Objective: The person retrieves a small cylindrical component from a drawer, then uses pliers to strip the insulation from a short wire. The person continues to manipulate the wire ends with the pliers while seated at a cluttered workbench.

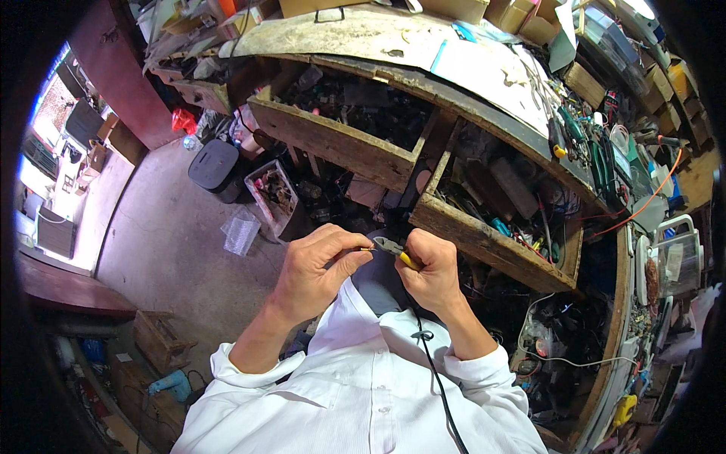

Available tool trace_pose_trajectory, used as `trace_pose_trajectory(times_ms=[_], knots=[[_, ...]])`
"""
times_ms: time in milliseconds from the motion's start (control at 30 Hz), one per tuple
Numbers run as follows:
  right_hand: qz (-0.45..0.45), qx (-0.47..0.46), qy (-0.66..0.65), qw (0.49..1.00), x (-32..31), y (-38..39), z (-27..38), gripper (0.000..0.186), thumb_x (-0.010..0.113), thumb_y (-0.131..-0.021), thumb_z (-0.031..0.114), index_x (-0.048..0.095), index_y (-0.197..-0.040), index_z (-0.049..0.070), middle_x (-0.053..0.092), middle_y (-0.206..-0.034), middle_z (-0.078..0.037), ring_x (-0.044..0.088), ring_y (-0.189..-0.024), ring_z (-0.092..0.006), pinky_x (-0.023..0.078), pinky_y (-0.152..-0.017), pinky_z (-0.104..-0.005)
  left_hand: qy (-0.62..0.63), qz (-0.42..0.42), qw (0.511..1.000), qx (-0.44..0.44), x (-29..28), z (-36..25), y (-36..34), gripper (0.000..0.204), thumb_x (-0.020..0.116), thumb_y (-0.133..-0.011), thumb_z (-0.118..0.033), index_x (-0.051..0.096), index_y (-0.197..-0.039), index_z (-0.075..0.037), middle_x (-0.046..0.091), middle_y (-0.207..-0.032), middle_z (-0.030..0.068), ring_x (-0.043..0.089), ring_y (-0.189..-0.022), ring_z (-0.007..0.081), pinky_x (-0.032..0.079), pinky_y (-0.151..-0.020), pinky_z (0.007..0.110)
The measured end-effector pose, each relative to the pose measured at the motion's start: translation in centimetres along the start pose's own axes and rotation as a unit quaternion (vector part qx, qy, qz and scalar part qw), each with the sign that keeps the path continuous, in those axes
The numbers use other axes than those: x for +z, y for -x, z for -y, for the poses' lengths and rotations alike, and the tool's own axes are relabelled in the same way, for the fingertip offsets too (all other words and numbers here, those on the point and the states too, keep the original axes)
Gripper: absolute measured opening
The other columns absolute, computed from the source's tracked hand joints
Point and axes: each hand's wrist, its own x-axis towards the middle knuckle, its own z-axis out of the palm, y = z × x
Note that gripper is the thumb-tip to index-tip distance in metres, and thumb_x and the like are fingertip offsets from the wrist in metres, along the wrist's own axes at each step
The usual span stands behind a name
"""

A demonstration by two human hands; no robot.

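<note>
In front of my lap, both hands are raised close together. My left hand (321, 266) pinches a small yellowish piece (367, 248) between thumb and forefinger; it looks like a wire end, though it is too small to be sure. Wrapped round the yellow handles of a pair of pliers (390, 246) is my right hand (429, 271). The metal jaws point left, toward the small piece; whether they touch it I cannot tell. A black cable (432, 356) hangs from near the right hand down over my white shirt.
Two wooden drawers, the left one (333, 140) and the right one (491, 242), stand pulled out, full of parts and tools. Above them runs a cluttered workbench (333, 34). A bin of scraps (274, 198), a black container (214, 168) and bubble wrap (241, 230) lie on the floor.
</note>
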Motion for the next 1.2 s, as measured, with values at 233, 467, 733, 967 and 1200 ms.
trace_pose_trajectory(times_ms=[233, 467, 733, 967, 1200], knots=[[-0.048, -0.026, 0.003, 0.999, 0.1, 0.2, -0.2, 0.031, 0.068, -0.06, -0.011, 0.039, -0.065, 0.001, 0.039, -0.061, -0.01, 0.038, -0.052, -0.0231, 0.028, -0.05, -0.0344, -0.026, 0.016, 0.998, 0.06, 0.0, 0.3, 0.0, 0.014, 0.079, -0.085, -0.007, 0.075, -0.097, -0.002, 0.07, -0.081, 0.007, 0.056, -0.068, 0.017, 0.045, -0.06, 0.03], [-0.047, -0.017, 0.003, 0.999, 0.2, 0.3, -0.4, 0.031, 0.068, -0.061, -0.011, 0.04, -0.065, 0.001, 0.04, -0.062, -0.01, 0.039, -0.052, -0.0231, 0.029, -0.05, -0.0346, -0.051, -0.018, 0.997, 0.055, 0.5, 0.0, -0.1, 0.018, 0.081, -0.084, -0.007, 0.075, -0.1, -0.002, 0.072, -0.084, 0.0085, 0.063, -0.071, 0.0173, 0.048, -0.061, 0.03], [-0.067, -0.05, 0.024, 0.996, 0.1, 0.7, -0.7, 0.03, 0.068, -0.062, -0.012, 0.041, -0.066, 0.001, 0.039, -0.063, -0.01, 0.039, -0.053, -0.0229, 0.03, -0.049, -0.0342, -0.09, -0.062, 0.992, 0.058, 1.1, 0.0, -0.2, 0.017, 0.082, -0.082, -0.005, 0.076, -0.098, -0.002, 0.073, -0.085, 0.0092, 0.068, -0.071, 0.0173, 0.05, -0.06, 0.029], [-0.066, -0.051, 0.047, 0.995, -0.1, 1.0, -0.7, 0.031, 0.071, -0.063, -0.008, 0.041, -0.065, 0.002, 0.042, -0.063, -0.012, 0.045, -0.051, -0.0266, 0.036, -0.047, -0.0362, -0.109, -0.06, 0.992, 0.02, 1.2, -0.4, -0.1, 0.019, 0.084, -0.079, -0.004, 0.077, -0.097, -0.003, 0.065, -0.075, 0.0053, 0.06, -0.062, 0.0114, 0.045, -0.054, 0.025], [-0.065, -0.053, 0.04, 0.996, -0.1, 1.2, -1.2, 0.031, 0.07, -0.064, -0.008, 0.041, -0.065, 0.002, 0.042, -0.063, -0.011, 0.046, -0.051, -0.0261, 0.036, -0.046, -0.0361, -0.12, -0.064, 0.99, 0.023, 1.4, -0.6, -0.4, 0.019, 0.084, -0.079, -0.004, 0.077, -0.098, -0.003, 0.059, -0.071, 0.003, 0.051, -0.056, 0.0095, 0.036, -0.048, 0.027]])
